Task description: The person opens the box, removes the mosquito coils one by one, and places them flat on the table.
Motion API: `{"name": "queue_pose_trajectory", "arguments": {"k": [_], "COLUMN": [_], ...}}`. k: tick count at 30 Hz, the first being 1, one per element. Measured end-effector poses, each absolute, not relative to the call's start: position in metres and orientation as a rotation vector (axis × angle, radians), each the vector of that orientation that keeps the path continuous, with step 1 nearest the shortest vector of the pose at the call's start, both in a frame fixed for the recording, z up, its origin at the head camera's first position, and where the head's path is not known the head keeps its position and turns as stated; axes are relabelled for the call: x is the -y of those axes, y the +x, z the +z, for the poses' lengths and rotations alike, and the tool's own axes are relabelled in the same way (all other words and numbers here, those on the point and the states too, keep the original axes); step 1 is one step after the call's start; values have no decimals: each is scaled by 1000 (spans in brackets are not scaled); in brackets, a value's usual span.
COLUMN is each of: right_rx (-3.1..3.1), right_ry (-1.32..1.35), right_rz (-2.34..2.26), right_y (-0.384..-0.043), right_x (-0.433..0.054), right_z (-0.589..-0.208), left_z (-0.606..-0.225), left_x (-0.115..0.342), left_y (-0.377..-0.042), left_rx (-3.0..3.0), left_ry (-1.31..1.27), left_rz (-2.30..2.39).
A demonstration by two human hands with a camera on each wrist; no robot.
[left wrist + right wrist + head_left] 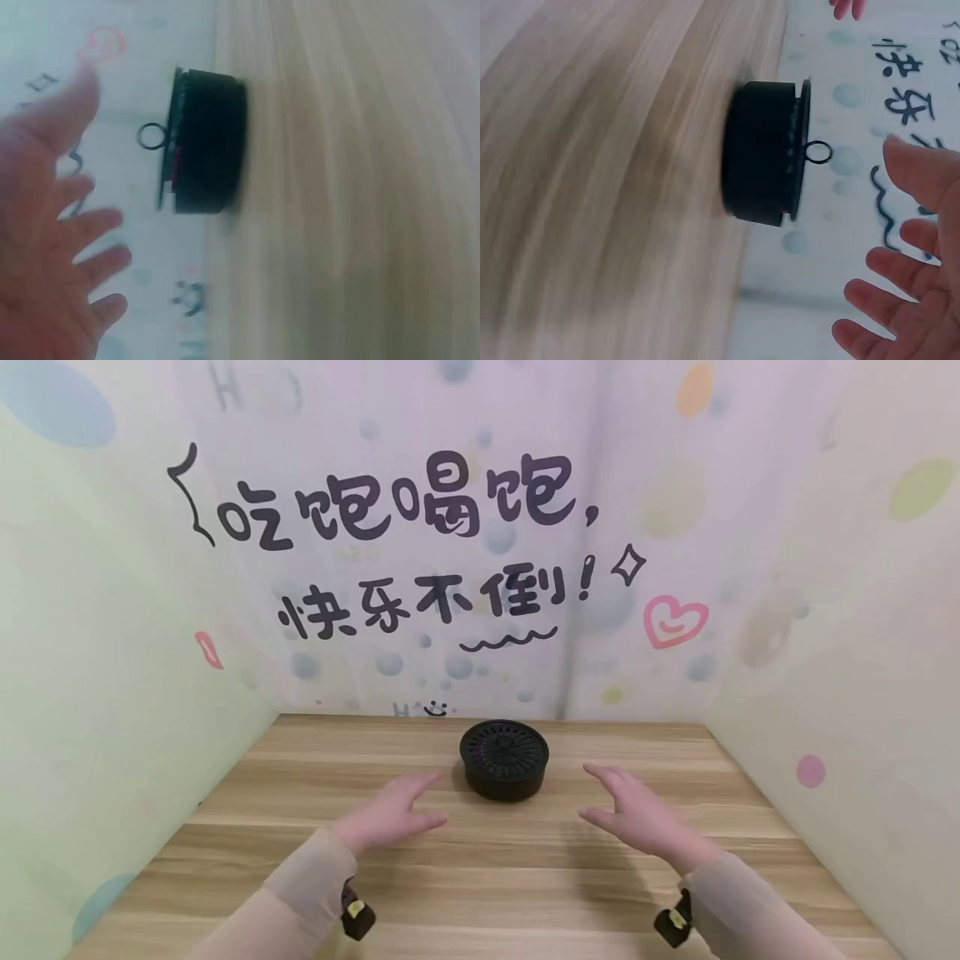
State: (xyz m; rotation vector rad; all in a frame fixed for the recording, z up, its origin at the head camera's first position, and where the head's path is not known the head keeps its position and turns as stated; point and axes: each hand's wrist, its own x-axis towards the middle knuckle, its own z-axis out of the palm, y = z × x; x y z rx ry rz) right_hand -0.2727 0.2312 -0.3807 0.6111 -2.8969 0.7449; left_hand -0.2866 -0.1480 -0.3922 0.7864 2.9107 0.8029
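A round black mosquito coil holder [504,768] with a slotted lid stands upright on the wooden table, close to the back wall. From the lid's centre sticks up a small wire ring [140,136]; the holder's dark side wall [761,150] shows in the right wrist view. My left hand [386,814] is held out to the left of the holder and a little nearer, fingers spread and thumb apart. On the other side my right hand [645,814] reaches in the same way, palm facing the holder. A gap separates each hand from the holder, and both hands hold nothing.
The wood-grained tabletop [480,893] runs back to a patterned wall [420,677] with black lettering. Side walls [112,693] bound it at left and right. Small black devices [357,918] are strapped at both wrists.
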Motion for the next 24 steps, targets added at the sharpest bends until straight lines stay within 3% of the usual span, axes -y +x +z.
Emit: {"name": "queue_pose_trajectory", "arguments": {"k": [6,13,24], "right_rx": [2823,2628,2513], "right_ry": [385,222,113], "right_rz": [1278,1716,2005], "right_y": [-313,-342,-371], "right_x": [-211,-182,-167], "right_z": [-416,-440,-458], "left_z": [-419,-449,-478], "left_x": [118,92,76], "left_y": [-314,-344,-369], "left_rx": [-2704,-2395,-2360], "left_ry": [394,156,219], "left_rz": [1431,1996,2014]}}
